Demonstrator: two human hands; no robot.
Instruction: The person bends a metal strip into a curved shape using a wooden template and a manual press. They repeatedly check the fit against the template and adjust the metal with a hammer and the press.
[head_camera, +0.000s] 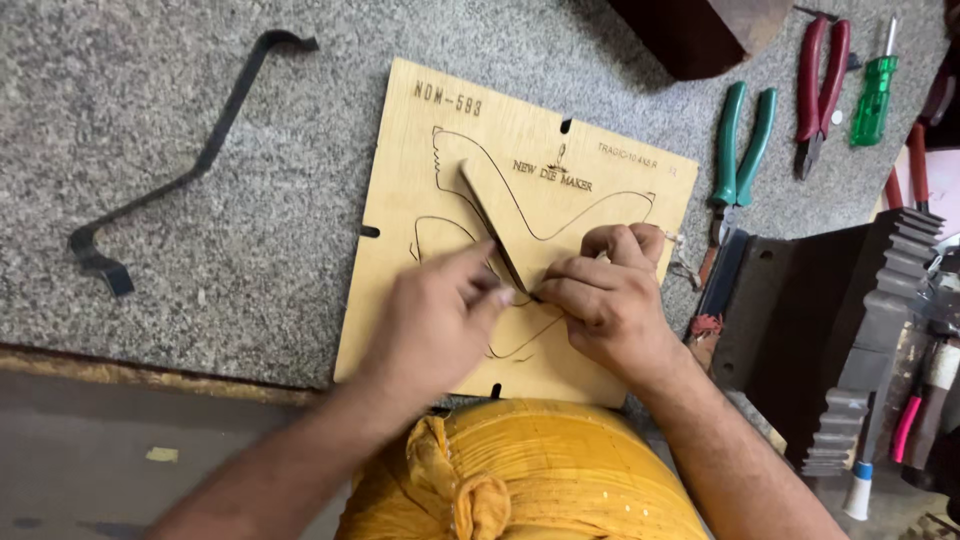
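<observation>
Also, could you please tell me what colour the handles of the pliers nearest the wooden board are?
Green handles, clearest in the head view.

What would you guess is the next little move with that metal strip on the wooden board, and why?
Probably press the metal strip further down into the cut groove. Both the left hand and right hand pinch its near end at the plywood board, while its far end looks raised.
</observation>
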